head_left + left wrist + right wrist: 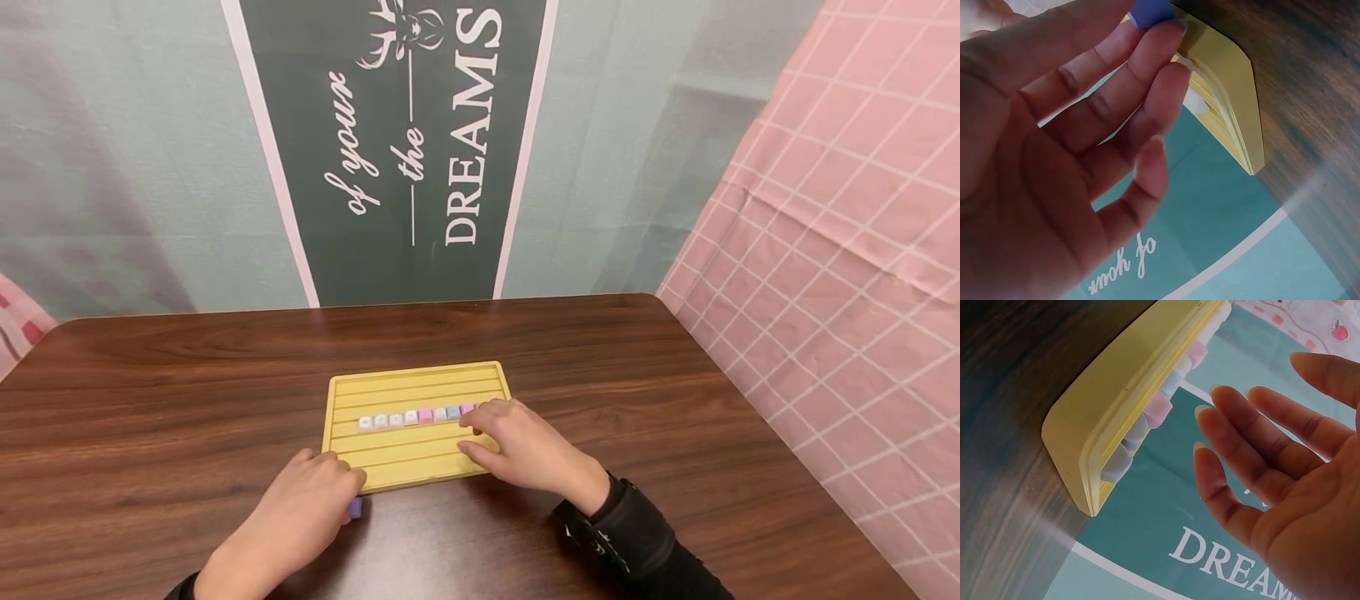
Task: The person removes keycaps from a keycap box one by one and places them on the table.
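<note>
A yellow ridged tray (416, 475) lies on the table with a row of small keycaps (396, 420) across its middle, white ones at the left, then pink, white and blue. At the tray's near left corner my left hand (303, 508) pinches a purple keycap (1150, 11) between thumb and fingertips. My right hand (517, 442) hovers over the tray's right part and covers that end of the row in the head view. Its fingers are loosely bent, with nothing between them. In the right wrist view, bluish-grey keycaps (1117, 464) stand at the row's right end.
The brown wooden table (187, 383) extends around the tray on all sides. Behind it hangs a green cloth (405, 258) with white lettering, and a pink checked cloth (847, 250) hangs along the right side.
</note>
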The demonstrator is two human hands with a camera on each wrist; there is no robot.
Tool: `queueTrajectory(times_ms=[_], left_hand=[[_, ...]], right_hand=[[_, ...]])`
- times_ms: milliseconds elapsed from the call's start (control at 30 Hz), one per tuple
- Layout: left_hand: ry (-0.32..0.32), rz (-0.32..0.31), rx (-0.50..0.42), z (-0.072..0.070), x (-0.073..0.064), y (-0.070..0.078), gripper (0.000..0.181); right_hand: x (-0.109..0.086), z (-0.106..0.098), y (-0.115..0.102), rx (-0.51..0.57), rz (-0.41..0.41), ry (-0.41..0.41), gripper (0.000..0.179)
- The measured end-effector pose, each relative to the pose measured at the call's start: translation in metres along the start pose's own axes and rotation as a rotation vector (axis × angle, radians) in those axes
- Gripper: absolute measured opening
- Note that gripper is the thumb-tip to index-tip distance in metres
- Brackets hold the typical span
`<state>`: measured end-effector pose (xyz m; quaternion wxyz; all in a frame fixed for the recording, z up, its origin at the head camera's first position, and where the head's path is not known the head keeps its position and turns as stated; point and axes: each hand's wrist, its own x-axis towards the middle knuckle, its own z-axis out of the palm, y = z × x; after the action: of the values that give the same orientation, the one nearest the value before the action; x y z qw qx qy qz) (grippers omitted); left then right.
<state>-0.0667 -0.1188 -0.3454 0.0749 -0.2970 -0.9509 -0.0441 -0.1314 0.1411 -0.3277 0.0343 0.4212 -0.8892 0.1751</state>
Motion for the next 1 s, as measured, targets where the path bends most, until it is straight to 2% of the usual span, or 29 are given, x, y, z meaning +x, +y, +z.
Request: queueTrajectory(times_ms=[600,1000], left_hand=[[-0.008,-0.01,-0.002,-0.0035,-0.0007,-0.0015,0.03],[0.033,-0.015,-0.008,-0.0085,0.0016,-0.0014,0.029]], right_hand=[[0.0029,0.0023,0.0018,0.018,-0.01,-0.005,0.021],[0.002,0.0045,0.0027,0.019,-0.024,0.0,0.019]])
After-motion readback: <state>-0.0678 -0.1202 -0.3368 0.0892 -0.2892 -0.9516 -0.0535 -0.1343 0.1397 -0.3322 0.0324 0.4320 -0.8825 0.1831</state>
